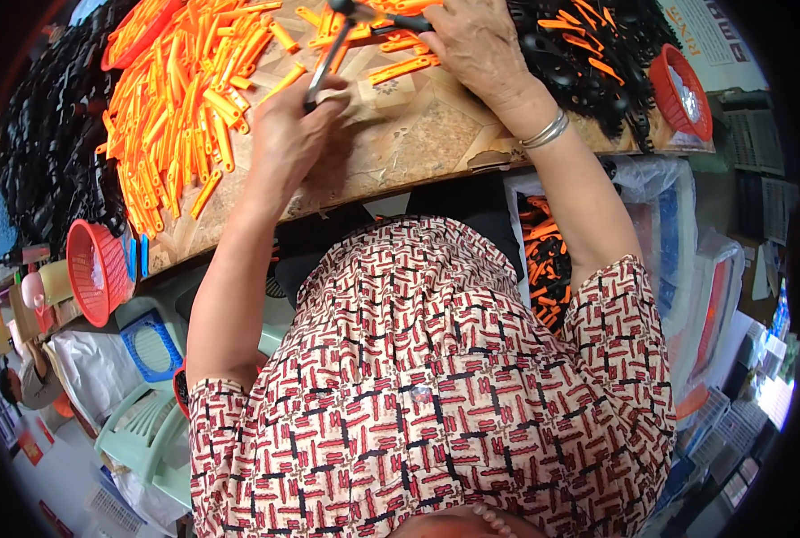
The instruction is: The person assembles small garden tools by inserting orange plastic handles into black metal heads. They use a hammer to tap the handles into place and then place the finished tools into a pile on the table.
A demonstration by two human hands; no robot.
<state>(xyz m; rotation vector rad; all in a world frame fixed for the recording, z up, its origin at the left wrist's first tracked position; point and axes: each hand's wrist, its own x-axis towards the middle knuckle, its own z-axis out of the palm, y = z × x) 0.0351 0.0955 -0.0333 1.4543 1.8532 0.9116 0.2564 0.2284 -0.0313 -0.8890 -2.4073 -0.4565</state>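
My left hand (290, 134) is closed around the lower end of a thin dark rod-shaped piece (330, 61) above the table. Farther right, my right hand (482, 52) grips a black part (407, 24), its fingers partly cut off by the upper edge. The rod and the black part come together near a dark rounded knob (341, 7); whether they are joined I cannot tell. Flat, narrow orange plastic pieces (180, 108) lie in a big heap left of my left hand. A few more orange pieces (404, 69) rest between my hands.
Black plastic parts are heaped at the far left (55, 143) and beyond my right wrist (552, 76). Red baskets stand at the left edge (79, 269) and right end (678, 99). A lined container (548, 260) under the table holds black and orange pieces. A pale green chair (149, 439) is at lower left.
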